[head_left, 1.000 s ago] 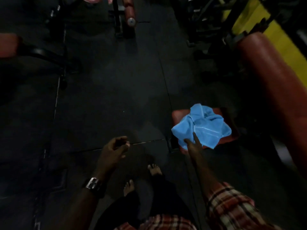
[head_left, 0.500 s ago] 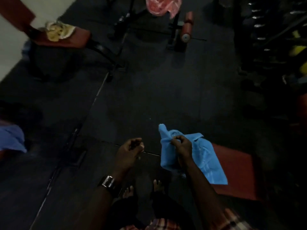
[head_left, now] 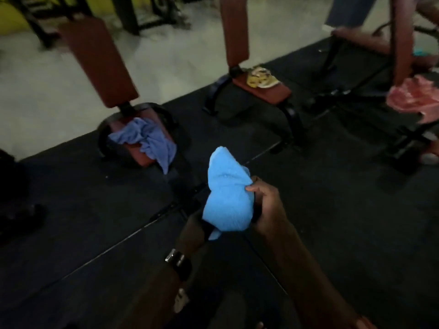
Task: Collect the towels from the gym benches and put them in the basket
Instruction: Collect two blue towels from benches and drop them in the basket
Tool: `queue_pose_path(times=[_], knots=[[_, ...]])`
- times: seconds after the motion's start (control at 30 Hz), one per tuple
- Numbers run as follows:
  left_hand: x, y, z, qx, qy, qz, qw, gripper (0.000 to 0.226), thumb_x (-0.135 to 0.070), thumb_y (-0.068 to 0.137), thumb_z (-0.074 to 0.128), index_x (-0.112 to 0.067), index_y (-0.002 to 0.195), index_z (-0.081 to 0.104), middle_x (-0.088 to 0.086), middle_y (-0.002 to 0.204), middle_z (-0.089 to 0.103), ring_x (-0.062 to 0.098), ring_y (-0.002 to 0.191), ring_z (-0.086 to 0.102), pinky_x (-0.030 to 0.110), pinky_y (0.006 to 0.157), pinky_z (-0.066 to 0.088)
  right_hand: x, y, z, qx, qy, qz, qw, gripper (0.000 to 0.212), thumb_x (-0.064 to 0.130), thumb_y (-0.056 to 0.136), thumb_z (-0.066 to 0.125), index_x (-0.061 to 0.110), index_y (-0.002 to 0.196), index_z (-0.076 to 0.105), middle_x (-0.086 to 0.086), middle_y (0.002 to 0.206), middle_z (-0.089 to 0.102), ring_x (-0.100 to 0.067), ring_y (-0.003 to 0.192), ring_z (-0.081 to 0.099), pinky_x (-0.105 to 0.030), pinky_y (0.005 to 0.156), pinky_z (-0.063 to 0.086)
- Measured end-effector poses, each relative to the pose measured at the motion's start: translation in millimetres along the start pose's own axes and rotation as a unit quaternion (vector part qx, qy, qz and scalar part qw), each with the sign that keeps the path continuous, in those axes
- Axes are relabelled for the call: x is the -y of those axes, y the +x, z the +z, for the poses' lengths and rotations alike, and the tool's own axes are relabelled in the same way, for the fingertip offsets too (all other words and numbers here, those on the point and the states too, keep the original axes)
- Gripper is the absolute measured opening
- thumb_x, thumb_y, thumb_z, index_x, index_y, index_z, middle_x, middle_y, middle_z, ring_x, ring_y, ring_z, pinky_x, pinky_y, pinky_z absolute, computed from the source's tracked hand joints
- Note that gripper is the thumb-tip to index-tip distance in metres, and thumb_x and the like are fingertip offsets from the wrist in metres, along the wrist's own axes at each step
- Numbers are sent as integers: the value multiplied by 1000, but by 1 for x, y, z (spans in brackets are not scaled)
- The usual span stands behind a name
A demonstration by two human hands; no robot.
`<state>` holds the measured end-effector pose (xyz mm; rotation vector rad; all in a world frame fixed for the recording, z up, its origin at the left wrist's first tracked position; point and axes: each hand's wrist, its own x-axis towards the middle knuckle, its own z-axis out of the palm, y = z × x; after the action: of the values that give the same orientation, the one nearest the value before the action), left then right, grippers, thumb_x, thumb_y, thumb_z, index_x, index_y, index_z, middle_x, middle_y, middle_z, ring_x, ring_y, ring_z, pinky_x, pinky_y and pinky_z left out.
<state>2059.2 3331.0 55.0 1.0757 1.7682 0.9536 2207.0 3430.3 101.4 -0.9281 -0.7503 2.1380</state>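
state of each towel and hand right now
light blue towel, bunched, in both hands
right hand, gripping its side
left hand, gripping its lower end
purple towel, crumpled on left bench seat, end hanging over
yellow towel, crumpled on middle bench seat
pink towel, heaped, far right

Right grip [head_left: 266,205] pinching towel [head_left: 225,198]; left grip [head_left: 192,230] clasping beneath; forearms converge.

Looking like a gym. Red-brown padded seats [head_left: 273,92] w/ upright backrests [head_left: 95,58] are standing on black steel frames [head_left: 291,119] along the edge of dark rubber floor matting [head_left: 332,210]. Crumpled towels are lying on the seats: blue-purple towel [head_left: 147,138], yellow towel [head_left: 260,78]. A pink towel [head_left: 413,96] is lying on equipment at rt.
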Motion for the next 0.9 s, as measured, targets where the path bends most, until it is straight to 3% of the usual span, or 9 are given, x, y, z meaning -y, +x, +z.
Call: queue_pose_path(times=[0.03,0.1,0.2,0.33,0.43,0.5,0.6,0.8,0.9], knots=[[5,6,-23,-35,-25,-18,999,18,16,86,59,10,100,68,20,87,74,5,76,59,14,59,46,-5,13,25,15,14,-6,1000,27,14,75,54,16,91,75,-13,100,74,-30,92,71,-44,77,57],[20,15,-82,-106,-71,-42,991,26,10,85,56,-10,73,68,-4,60,70,5,67,52,12,50,39,-20,46,73,11,34,22,999,29,15,75,54,12,95,74,-13,99,75,-29,93,71,-41,78,57],[37,20,-158,-170,-130,-51,976,30,3,81,50,-20,65,60,-10,51,57,1,51,46,20,48,37,-43,91,128,-18,-10,52,998,19,13,79,50,9,82,69,-7,75,71,-21,69,68,-27,61,53],[55,26,-243,-249,-207,-84,942,19,-8,65,52,-9,78,66,9,64,63,19,59,55,35,55,43,-83,144,191,-60,-64,85,993,21,10,81,53,7,99,64,-12,89,58,-25,79,54,-33,74,41],[72,30,-291,-309,-219,-90,921,24,0,64,54,-6,84,66,24,75,67,27,66,62,50,64,53,-112,179,224,-67,-129,111,983,13,9,82,53,18,81,63,-2,64,53,-12,50,46,-20,50,38],[82,32,-313,-342,-215,-94,910,30,5,68,53,-13,85,70,20,77,70,28,67,65,49,66,56,-126,204,236,-53,-185,142,971,16,12,84,52,19,87,66,3,59,48,-6,39,39,-15,39,30],[97,44,-338,-375,-213,-103,896,43,5,76,53,-31,84,74,1,78,75,17,73,72,34,65,58,-140,255,248,-25,-227,182,956,26,16,88,52,19,107,69,2,67,53,-6,42,47,-17,41,34],[116,116,-395,-390,-216,-156,882,41,1,77,57,-34,93,73,-1,81,76,20,80,75,35,67,60,-156,394,286,-29,-275,170,946,15,21,94,52,17,104,61,-12,113,57,-21,76,57,-32,54,48],[128,184,-429,-401,-207,-184,873,42,1,75,57,-32,95,73,1,85,76,24,84,74,41,72,61,-174,491,294,-27,-299,183,936,28,21,95,53,9,120,58,-9,97,59,-19,71,56,-30,51,49]])
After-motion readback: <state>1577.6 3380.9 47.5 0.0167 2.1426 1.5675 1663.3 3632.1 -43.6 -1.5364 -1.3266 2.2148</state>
